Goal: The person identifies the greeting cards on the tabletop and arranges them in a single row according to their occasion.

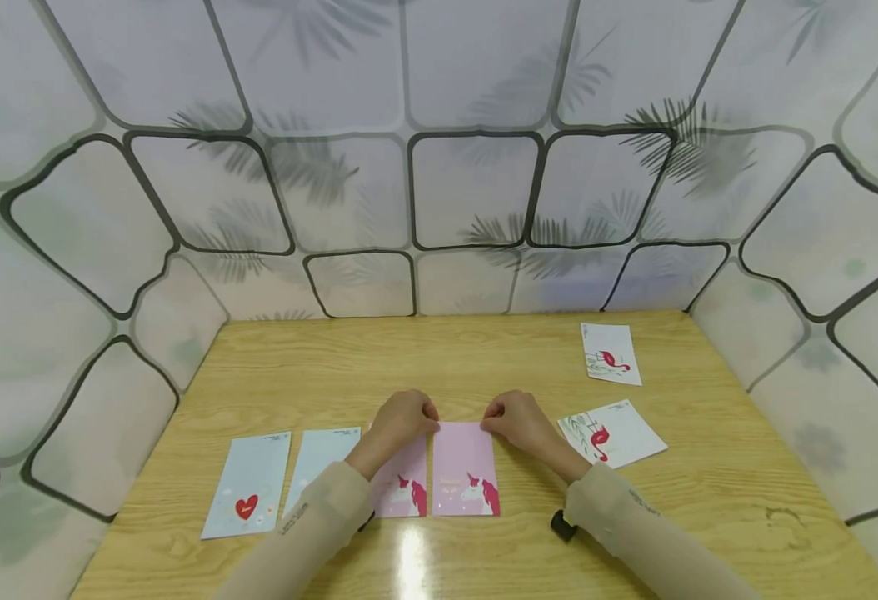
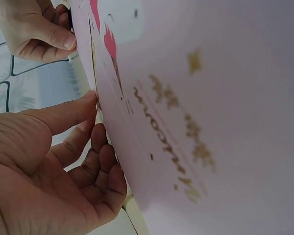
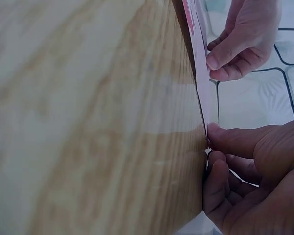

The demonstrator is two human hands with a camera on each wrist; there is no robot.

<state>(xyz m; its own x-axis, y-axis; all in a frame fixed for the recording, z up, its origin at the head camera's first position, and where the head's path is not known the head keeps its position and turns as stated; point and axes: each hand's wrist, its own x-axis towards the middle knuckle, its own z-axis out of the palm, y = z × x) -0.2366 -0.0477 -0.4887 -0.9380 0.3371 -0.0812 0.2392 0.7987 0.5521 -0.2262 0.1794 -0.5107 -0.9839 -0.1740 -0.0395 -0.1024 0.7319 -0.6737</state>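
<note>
In the head view, a pink unicorn card (image 1: 463, 467) lies flat or nearly flat on the wooden table. At its top left corner my left hand (image 1: 403, 417) pinches the edge with thumb and forefinger. My right hand (image 1: 520, 421) pinches the top right corner; the right wrist view has that thumb (image 3: 235, 139) on the card's edge. A second pink unicorn card (image 1: 401, 475) lies just left, partly covered by my left wrist. The left wrist view shows a pink card surface (image 2: 186, 98) close up, with gold lettering.
Further left are a pale blue card (image 1: 247, 471) with a red heart and another blue card (image 1: 328, 450), partly hidden by my left arm. White flamingo cards lie at right, a near one (image 1: 630, 433) and a far one (image 1: 610, 343). Patterned fabric walls (image 1: 476, 192) border the table (image 1: 319, 358).
</note>
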